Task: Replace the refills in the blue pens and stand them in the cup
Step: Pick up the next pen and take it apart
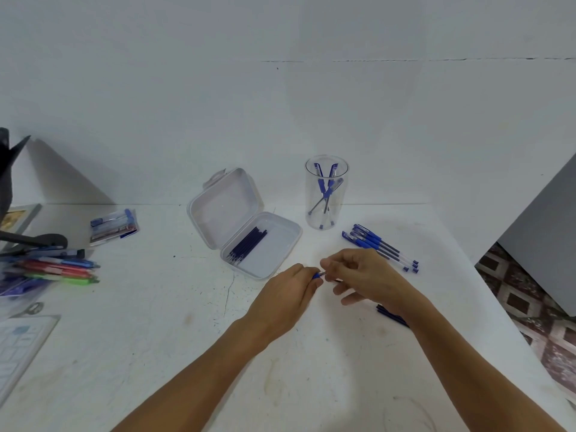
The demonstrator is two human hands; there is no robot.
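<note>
My left hand (291, 288) grips one blue pen (319, 275) at its blue grip section, most of the pen hidden in the fist. My right hand (361, 274) pinches the pen's metal tip end from the right. A clear cup (326, 219) stands behind the hands with a few blue pens (325, 188) in it. Several capped blue pens (378, 246) lie in a row right of the cup. An open clear plastic box (274, 244) holds several dark blue refills (247, 244). A few dark refills (389, 313) lie under my right wrist.
A packet of pens (113, 226) lies at the left, and a heap of coloured pens (59, 269) and papers sits at the far left edge. The table's right edge (486, 294) drops off to a patterned floor. A wall stands close behind the cup.
</note>
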